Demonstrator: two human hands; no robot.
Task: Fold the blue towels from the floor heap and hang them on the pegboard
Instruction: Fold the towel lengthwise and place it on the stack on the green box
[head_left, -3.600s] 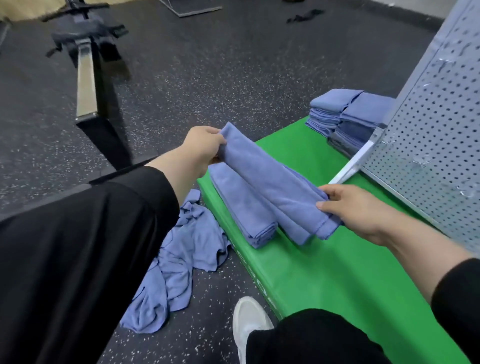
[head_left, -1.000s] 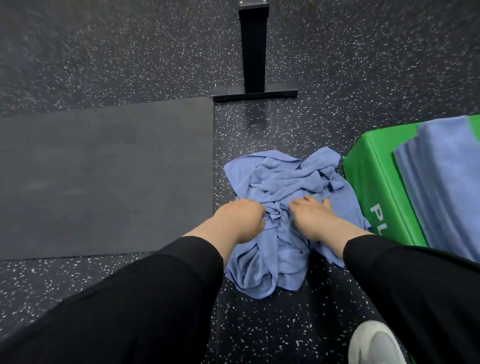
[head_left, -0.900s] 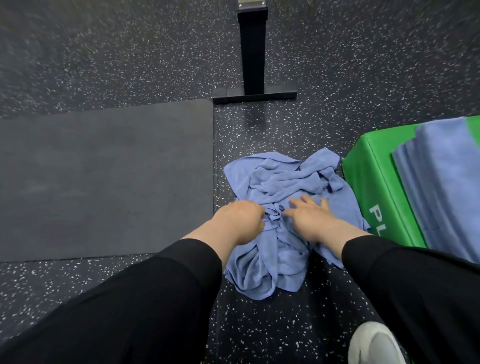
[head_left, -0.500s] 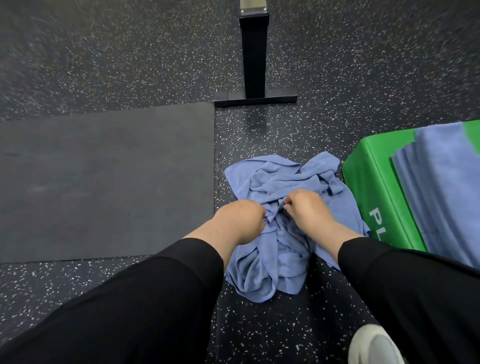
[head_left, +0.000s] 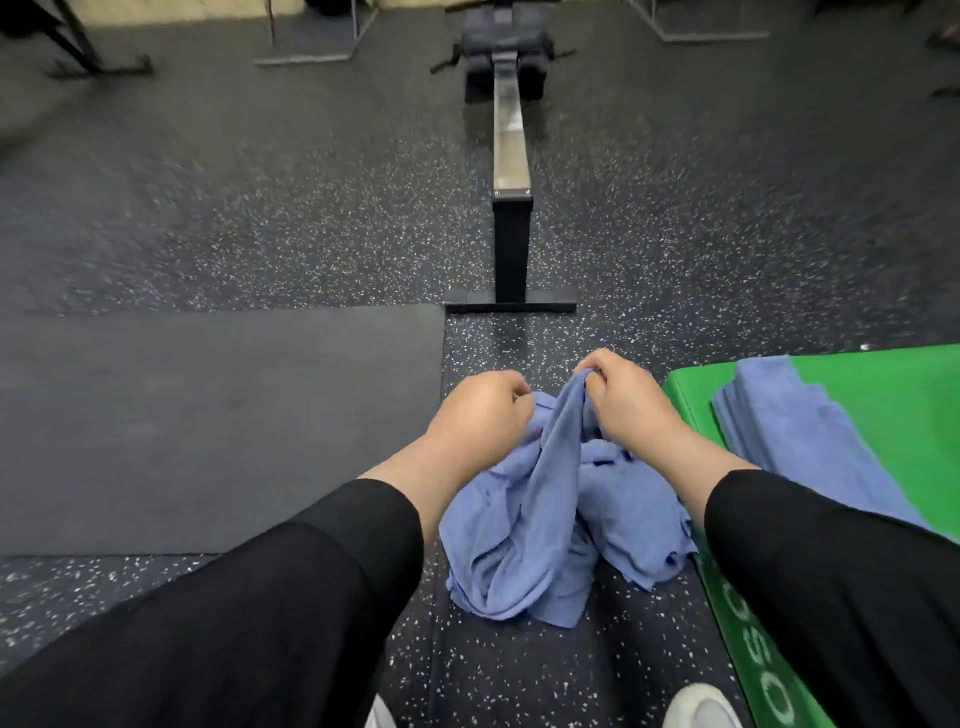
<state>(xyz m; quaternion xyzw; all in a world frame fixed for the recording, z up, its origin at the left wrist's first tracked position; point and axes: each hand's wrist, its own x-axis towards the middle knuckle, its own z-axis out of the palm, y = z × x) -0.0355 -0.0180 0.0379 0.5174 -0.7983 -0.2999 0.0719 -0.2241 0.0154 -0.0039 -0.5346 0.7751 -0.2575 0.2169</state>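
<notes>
1. The speckled floor (head_left: 675, 234) carries everything I can see; a dark mat (head_left: 208, 426) covers its left side and a black equipment rail (head_left: 511, 156) runs away from me up the middle.
2. The green pad (head_left: 893, 405) sits at the floor's right edge, with folded towels (head_left: 779, 441) already stacked on it (no pegboard in view).
3. The towel heap (head_left: 524, 545) lies on the floor just beside the pad's left edge, directly under my hands.
4. One towel (head_left: 563, 431) rises out of the heap in a near-upright ridge, its long axis running from heap up to my fists.
5. My right hand (head_left: 628, 400) has its grip pinched on the ridge's top; my left hand (head_left: 480, 415) grips bunched cloth just left. The right is higher, so I judge it leads the lift.
</notes>
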